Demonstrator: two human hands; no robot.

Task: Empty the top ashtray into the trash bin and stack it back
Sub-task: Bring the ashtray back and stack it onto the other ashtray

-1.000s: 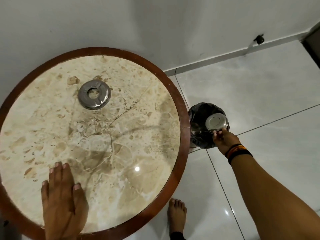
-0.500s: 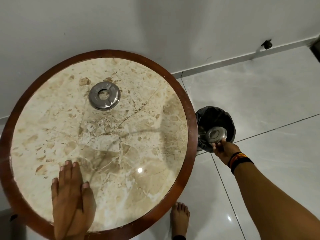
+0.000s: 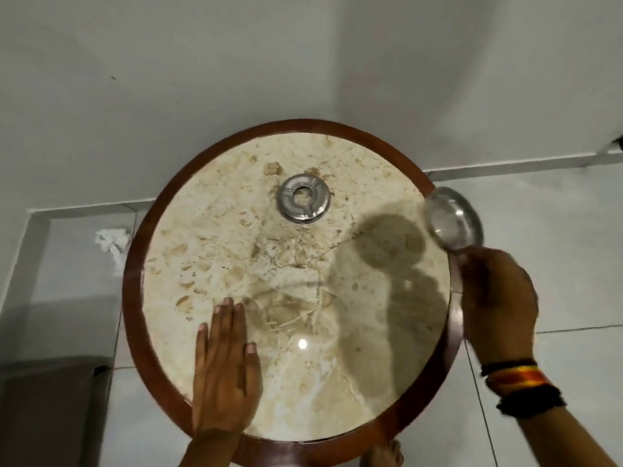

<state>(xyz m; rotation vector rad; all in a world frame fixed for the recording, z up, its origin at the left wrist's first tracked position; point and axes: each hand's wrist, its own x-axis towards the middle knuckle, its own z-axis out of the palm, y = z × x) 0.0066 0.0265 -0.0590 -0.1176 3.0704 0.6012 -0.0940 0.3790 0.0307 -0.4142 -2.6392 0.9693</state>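
Two hands in frame: my right hand (image 3: 498,299) pinches the steel ashtray bowl (image 3: 453,220), tilted above the round table's (image 3: 135,298) right edge, no longer over the bin; my left hand (image 3: 225,372) still presses flat, empty, near the ring-shaped ashtray (image 3: 303,201).

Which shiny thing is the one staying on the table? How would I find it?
Find the round marble table with the brown wooden rim. Near its far edge, by the wall, lies a flat silver ashtray. Unlike the blurry metal bowl in the right hand, it has a centre hole and nobody touches it.
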